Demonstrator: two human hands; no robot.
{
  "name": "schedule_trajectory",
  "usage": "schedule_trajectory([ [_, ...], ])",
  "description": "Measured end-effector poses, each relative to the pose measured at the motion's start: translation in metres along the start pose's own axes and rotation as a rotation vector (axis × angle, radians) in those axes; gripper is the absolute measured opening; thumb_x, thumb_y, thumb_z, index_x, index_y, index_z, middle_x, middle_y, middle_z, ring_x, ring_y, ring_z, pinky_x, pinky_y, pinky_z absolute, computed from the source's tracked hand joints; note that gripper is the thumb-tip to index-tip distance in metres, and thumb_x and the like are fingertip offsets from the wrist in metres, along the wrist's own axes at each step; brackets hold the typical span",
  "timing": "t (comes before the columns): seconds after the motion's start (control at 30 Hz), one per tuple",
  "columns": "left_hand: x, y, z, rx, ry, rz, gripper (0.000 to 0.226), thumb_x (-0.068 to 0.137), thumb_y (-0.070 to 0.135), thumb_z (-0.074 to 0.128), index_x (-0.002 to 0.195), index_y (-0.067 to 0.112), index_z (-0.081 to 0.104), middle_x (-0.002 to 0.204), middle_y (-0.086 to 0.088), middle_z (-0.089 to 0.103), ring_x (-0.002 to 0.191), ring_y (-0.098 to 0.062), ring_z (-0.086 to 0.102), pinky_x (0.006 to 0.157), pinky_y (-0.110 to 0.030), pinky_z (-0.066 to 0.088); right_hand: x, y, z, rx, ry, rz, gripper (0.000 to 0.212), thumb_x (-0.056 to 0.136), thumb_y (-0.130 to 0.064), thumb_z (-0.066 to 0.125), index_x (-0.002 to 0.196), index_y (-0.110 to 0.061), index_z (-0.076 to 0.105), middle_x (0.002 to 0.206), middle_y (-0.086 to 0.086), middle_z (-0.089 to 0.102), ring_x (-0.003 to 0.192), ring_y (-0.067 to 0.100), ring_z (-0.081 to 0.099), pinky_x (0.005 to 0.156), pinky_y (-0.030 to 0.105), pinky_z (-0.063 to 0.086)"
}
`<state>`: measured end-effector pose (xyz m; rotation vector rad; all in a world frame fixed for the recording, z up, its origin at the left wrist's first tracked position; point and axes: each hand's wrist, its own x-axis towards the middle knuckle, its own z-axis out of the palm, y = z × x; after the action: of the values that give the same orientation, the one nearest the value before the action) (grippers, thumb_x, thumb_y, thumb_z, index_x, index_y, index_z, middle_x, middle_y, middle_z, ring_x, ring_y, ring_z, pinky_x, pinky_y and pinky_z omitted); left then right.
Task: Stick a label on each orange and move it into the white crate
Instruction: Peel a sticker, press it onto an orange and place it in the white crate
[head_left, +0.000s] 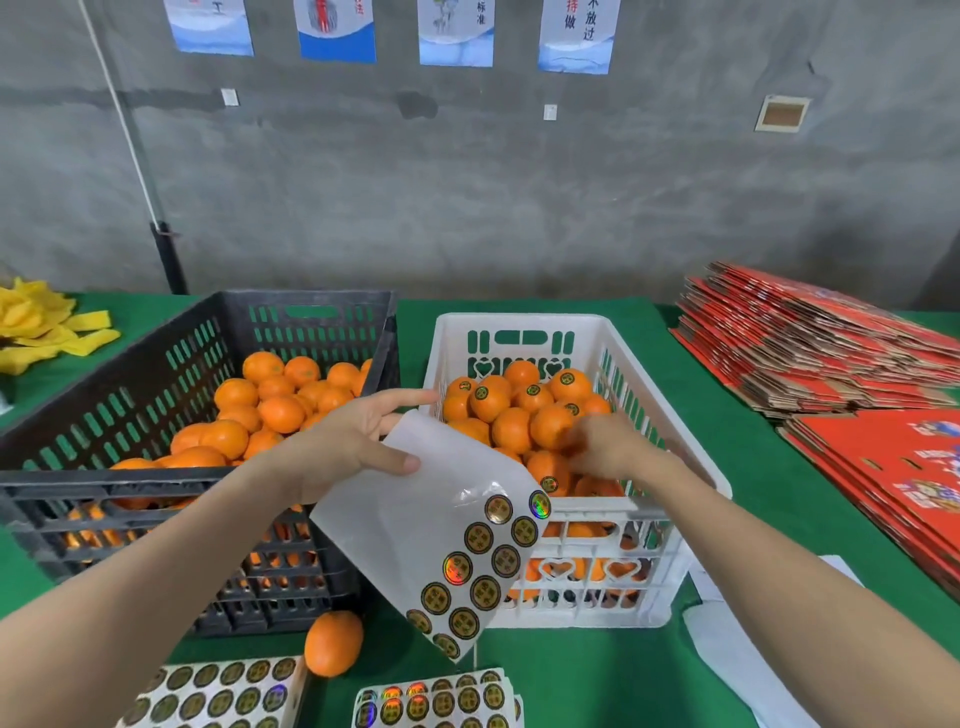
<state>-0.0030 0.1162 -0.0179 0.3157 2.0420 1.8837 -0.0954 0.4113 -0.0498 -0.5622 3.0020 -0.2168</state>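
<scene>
The left hand (343, 447) pinched a label sheet (441, 519) by its bare upper end, thumb on top. The remaining labels hung toward 6 o'clock, probably so the other hand could peel them easily. The right hand (613, 447) was inside the white crate (665, 545), fingertips against an orange (550, 426) on the pile; blur hid whether it grasped the fruit or merely touched it. That crate stood just beside the black crate (156, 364) of unlabelled fruit, at its 3 o'clock, likely to shorten each transfer. A loose orange (332, 643) lay on the counter (597, 675) at the black crate's 6 o'clock.
</scene>
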Motion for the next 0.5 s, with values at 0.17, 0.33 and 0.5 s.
schedule_trajectory([
  [0.17, -0.001, 0.011, -0.005, 0.039, -0.012, 0.028, 0.073, 0.066, -0.005, 0.072, 0.128, 0.029, 0.049, 0.106, -0.009, 0.073, 0.095, -0.026, 0.071, 0.070, -0.030, 0.057, -0.058, -0.059, -0.045, 1.060, -0.103, -0.365, 0.013, 0.085, -0.020, 0.068, 0.095, -0.026, 0.064, 0.097, 0.001, 0.069, 0.092, 0.014, 0.066, 0.079, 0.025, 0.052],
  [0.33, -0.004, 0.019, -0.007, 0.117, 0.007, 0.013, 0.075, 0.064, 0.000, 0.075, 0.128, 0.026, 0.048, 0.100, -0.007, 0.074, 0.092, -0.023, 0.071, 0.069, -0.028, 0.057, -0.076, -0.083, -0.031, 1.008, -0.201, -0.366, 0.033, 0.077, 0.006, 0.071, 0.096, -0.020, 0.066, 0.068, -0.019, 0.060, 0.068, 0.000, 0.054, 0.073, 0.018, 0.043],
  [0.5, -0.008, 0.020, -0.012, 0.178, 0.067, -0.078, 0.066, 0.076, -0.007, 0.069, 0.133, 0.019, 0.049, 0.104, -0.007, 0.074, 0.096, -0.023, 0.071, 0.073, -0.028, 0.057, -0.079, -0.091, -0.024, 0.997, -0.168, -0.425, 0.038, 0.073, 0.008, 0.073, 0.092, -0.024, 0.070, 0.091, -0.019, 0.071, 0.101, -0.001, 0.062, 0.092, 0.016, 0.046],
])
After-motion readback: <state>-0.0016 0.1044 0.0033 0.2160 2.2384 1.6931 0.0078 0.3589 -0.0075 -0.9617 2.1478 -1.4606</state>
